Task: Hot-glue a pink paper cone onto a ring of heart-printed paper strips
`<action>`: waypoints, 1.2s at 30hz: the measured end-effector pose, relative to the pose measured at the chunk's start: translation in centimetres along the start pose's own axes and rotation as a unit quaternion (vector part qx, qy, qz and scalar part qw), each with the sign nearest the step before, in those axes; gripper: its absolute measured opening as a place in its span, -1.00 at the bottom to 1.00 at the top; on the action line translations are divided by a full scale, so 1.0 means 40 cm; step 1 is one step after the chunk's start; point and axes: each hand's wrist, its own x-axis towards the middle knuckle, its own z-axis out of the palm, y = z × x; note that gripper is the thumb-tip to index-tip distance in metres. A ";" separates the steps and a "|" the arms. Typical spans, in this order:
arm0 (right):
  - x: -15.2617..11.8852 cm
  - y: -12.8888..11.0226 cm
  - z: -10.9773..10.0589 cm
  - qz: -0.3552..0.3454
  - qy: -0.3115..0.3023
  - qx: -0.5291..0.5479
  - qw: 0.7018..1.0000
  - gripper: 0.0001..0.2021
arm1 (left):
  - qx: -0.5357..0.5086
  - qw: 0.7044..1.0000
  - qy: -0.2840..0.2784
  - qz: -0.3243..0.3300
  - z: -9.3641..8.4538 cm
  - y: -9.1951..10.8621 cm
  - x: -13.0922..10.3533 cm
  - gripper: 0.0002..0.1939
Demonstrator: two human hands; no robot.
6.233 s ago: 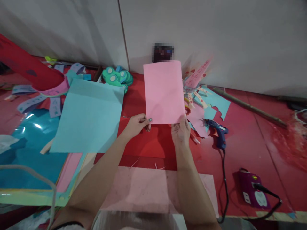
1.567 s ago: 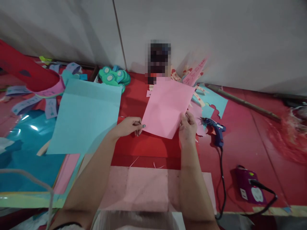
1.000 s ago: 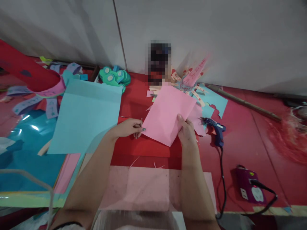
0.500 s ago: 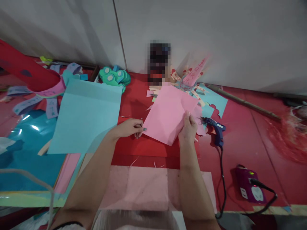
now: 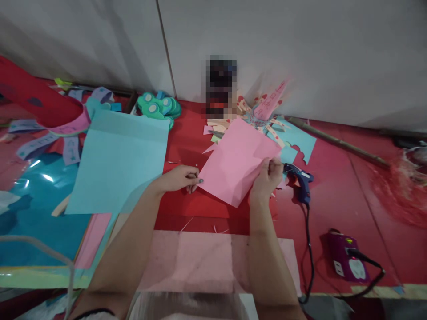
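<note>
A sheet of pink paper (image 5: 236,160) is held up at a slant over the red sheet (image 5: 200,204) on the table. My left hand (image 5: 183,178) pinches its lower left corner between thumb and fingers. At the right edge, my right hand (image 5: 267,178) is closed on the same paper, fingers curled together. A blue glue gun (image 5: 302,181) lies just right of my right hand, its cord trailing toward me. To the left of my left hand rests a large light-blue sheet (image 5: 123,162).
Green cut-out shapes (image 5: 156,106) are piled near the wall. A pink paper cone (image 5: 270,102) stands behind the paper. A thin stick (image 5: 340,143) lies at right. A purple power block (image 5: 348,258) sits by the front edge. Left is a red cone hat (image 5: 40,98).
My right hand has shifted right and slightly up along the pink paper's right edge. The paper lies a little flatter and more turned out. My left hand has stayed in place.
</note>
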 end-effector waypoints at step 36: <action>-0.008 -0.042 -0.012 -0.010 0.043 -0.093 0.995 -0.71 | 0.004 1.000 -0.011 -0.004 0.002 0.013 -0.003 -0.70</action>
